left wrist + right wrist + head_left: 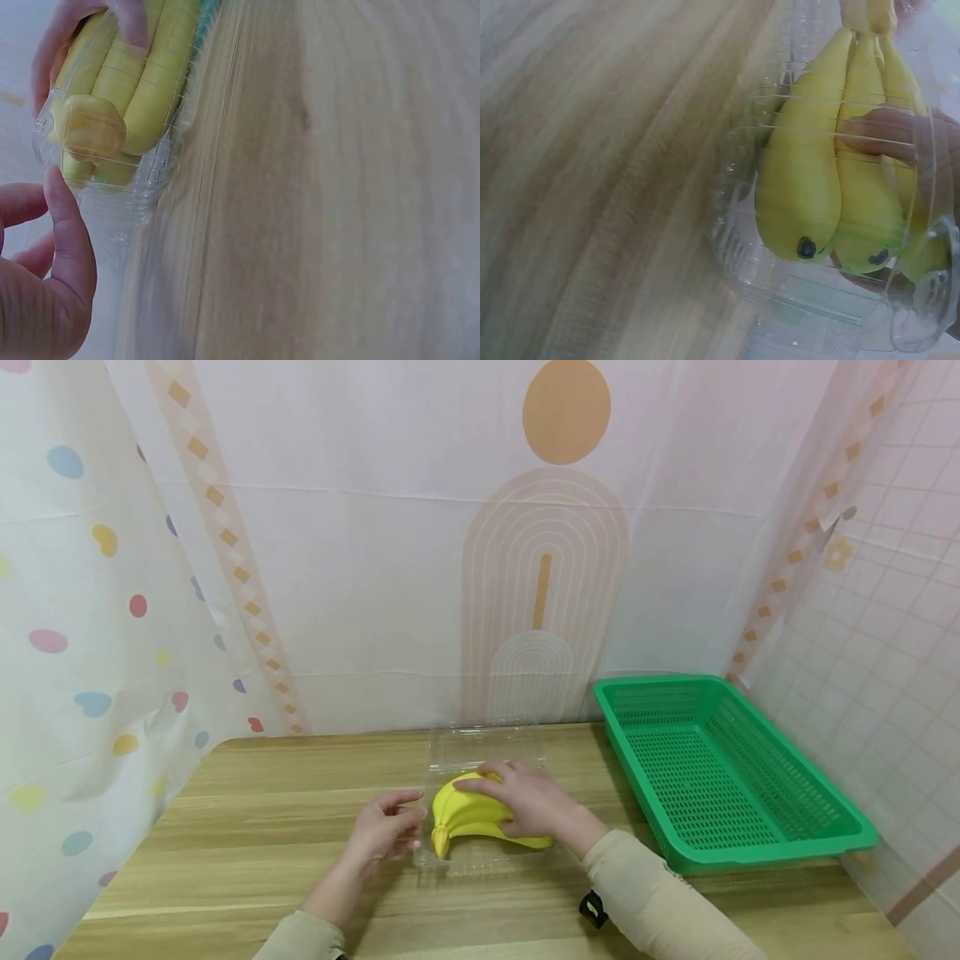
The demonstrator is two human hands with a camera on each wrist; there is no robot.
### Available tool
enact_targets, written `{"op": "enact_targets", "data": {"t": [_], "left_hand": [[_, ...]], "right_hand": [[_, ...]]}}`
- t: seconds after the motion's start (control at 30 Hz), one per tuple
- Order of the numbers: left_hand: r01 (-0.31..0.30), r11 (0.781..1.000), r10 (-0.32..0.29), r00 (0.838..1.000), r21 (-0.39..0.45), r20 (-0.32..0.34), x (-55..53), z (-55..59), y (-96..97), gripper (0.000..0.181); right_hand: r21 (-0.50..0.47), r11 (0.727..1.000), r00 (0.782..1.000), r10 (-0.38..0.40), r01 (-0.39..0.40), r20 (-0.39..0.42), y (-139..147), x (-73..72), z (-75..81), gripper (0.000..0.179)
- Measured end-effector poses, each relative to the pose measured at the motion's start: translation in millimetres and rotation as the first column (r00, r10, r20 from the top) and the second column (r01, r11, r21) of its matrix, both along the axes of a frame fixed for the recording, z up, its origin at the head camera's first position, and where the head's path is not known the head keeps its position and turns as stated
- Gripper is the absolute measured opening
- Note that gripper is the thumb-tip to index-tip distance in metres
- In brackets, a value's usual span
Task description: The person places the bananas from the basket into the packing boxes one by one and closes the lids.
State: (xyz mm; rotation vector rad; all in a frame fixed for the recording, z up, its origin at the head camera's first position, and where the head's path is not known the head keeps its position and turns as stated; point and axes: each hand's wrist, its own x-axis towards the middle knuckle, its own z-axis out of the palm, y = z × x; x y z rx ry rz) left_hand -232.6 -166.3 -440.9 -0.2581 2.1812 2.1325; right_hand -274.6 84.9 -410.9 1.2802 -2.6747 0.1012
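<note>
Fingers of the right hand (528, 797), slightly apart and curved over the top of a bunch of smooth yellow bananas (468, 810), with the thumb around its near side: a grip from above, across the middle of the bunch. Fingers of the left hand (384, 828), loosely bent and partly separated, with thumb and forefinger up at the left edge of a clear plastic clamshell container (486, 747). Fingertip contact with its corner in the left wrist view, just beside the banana stem; impossible to tell whether lightly touching or pinching the thin rim.

Bananas inside the container's base, joined stem toward the left hand, tips toward the right, with dark ends visible through the plastic in the right wrist view. Container lid open and tipped back behind the fruit, on the far side.

Underneath, a wood-grain table (262, 827). To the right of the container and apart from it, a large green plastic basket (731, 856), rectangular, with perforated floor and sides. Behind, a pale curtain (360, 593) printed with arches, diamonds and coloured spots. Around the right forearm, a light beige sleeve (652, 893), with a small black device (593, 909) by the wrist.
</note>
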Motion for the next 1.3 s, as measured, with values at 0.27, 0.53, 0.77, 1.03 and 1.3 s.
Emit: {"op": "enact_targets", "data": {"t": [0.27,0.53,0.77,1.03,1.3], "left_hand": [[0.004,1.000,-0.004,1.000,-0.003,-0.002,-0.5,0.6,-0.9,0.043],[0.008,1.000,-0.008,1.000,-0.013,0.000,-0.6,-0.3,-1.3,0.043],[0.007,1.000,-0.007,1.000,0.000,-0.002,0.0,1.2,-0.8,0.043],[0.008,1.000,-0.008,1.000,0.001,-0.008,0.2,2.4,-1.0,0.042],[0.005,1.000,-0.005,1.000,-0.001,-0.008,-0.7,1.8,-0.5,0.042]], "right_hand": [[0.013,1.000,1.000,-0.009,0.010,-0.012,0.4,-0.4,-1.1,0.079],[0.002,1.000,0.999,0.018,-0.018,-0.036,3.9,0.2,-2.7,0.076],[-0.071,0.995,0.993,0.064,-0.071,-0.098,8.7,2.2,-0.2,0.070],[-0.203,0.975,0.984,0.059,-0.092,-0.167,13.3,2.8,3.6,0.061],[-0.305,0.948,0.976,0.024,-0.092,-0.218,19.2,1.9,2.4,0.053]]}}
